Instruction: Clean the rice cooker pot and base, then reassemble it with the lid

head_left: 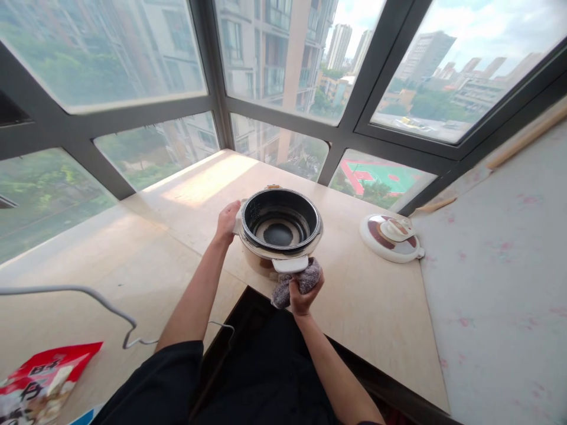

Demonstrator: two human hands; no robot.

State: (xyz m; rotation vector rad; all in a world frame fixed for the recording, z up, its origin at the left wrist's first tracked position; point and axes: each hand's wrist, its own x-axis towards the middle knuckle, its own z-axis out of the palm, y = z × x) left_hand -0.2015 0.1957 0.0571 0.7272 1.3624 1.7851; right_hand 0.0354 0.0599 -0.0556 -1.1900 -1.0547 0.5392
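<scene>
An uncovered electric cooker [259, 260] with a dark inner pot [283, 215] stands in front of me on the pale tabletop. My left hand [228, 221] is closed on the handle at the cooker's left side. In my right hand [305, 295] is a bunched grey-brown cloth [309, 276], pressed against the cooker's front just below the white front handle [290, 264]. The fingertips of my left hand are partly hidden by the cooker. The pot's inside shows rings and a dark round bottom.
A white and brown lid [392, 237] lies to the right by the papered wall [500, 283]. A grey cord [88, 290] runs across the left side. Front left is a red food bag [53, 378]. Windows [283, 141] border the table [354, 295] at the back.
</scene>
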